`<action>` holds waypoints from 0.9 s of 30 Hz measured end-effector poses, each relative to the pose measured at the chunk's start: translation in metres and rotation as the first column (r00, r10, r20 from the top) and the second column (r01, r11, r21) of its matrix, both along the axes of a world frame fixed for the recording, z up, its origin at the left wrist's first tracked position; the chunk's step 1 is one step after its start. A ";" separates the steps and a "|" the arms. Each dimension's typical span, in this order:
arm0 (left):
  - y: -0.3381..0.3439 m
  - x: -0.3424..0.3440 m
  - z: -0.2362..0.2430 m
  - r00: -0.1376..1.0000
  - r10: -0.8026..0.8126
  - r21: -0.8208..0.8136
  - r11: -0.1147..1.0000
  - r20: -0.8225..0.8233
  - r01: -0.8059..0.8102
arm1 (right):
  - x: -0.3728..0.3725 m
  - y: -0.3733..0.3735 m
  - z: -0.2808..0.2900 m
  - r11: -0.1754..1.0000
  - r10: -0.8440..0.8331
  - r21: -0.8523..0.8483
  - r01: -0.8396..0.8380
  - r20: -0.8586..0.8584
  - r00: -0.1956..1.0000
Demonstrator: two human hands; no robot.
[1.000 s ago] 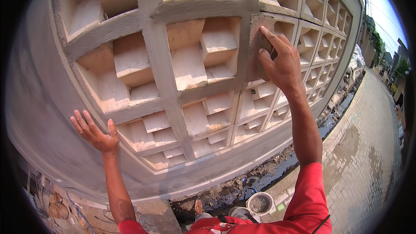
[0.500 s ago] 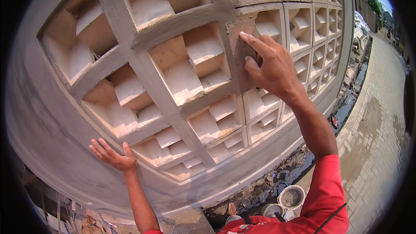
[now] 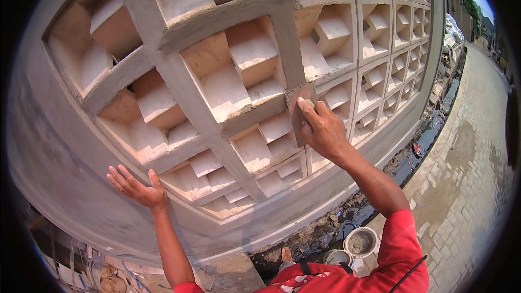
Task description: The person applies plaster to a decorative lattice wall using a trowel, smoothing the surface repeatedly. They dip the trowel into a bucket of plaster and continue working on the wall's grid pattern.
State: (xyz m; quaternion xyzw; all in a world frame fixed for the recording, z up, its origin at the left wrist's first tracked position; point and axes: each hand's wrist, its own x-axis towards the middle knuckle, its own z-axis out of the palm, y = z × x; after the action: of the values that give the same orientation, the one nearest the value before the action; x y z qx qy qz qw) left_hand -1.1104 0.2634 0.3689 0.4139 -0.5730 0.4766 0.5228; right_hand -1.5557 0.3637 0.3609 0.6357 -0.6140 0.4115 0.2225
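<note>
Head view, looking down the wall: your right hand (image 3: pixel 324 130) has a small flat grey sanding block (image 3: pixel 300 109) pressed against the grey cement lattice wall (image 3: pixel 190 92), right at the spot where a vertical rib meets a horizontal one. Your fingers lie close together and flat over the block's face, pinning it to the rib; the thumb is hidden from here, so you can't tell how it grips. Only the block's top and left edge peek out from under your fingers.

Your left hand (image 3: pixel 135 187) is down lower and well apart from the right one, palm flat on the smooth plastered band just below the lattice, fingers spread wide and holding nothing.

The lattice itself is a grid of square recesses, each with pale stepped blocks inside, running off to the right along the wall. Both your arms come up from the bottom edge in red sleeves (image 3: pixel 401 239). Down by your feet sits a round white bucket of grey mix (image 3: pixel 360 242), near a muddy trench (image 3: pixel 391 176) that follows the foot of the wall. To the right of that trench is grey brick paving (image 3: pixel 467 184), with damp patches on it.
</note>
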 end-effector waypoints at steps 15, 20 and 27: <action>0.003 -0.001 0.003 0.999 -0.035 -0.005 0.999 0.004 0.035 | -0.006 0.006 0.055 1.000 0.026 0.003 -0.026 -0.081 0.996; 0.005 0.007 0.004 1.000 -0.004 -0.003 1.000 0.016 0.004 | -0.048 0.039 0.046 0.865 0.453 0.098 -0.492 0.267 0.851; 0.000 0.004 0.003 0.999 0.002 -0.019 1.000 0.041 -0.002 | -0.095 0.002 0.120 0.717 0.616 -0.243 -0.653 0.661 0.430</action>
State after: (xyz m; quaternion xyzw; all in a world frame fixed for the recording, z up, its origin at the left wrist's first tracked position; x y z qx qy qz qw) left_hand -1.1060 0.2637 0.3723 0.3994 -0.5786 0.4911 0.5143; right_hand -1.6503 0.3661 0.4808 0.6169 -0.3751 0.6575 -0.2153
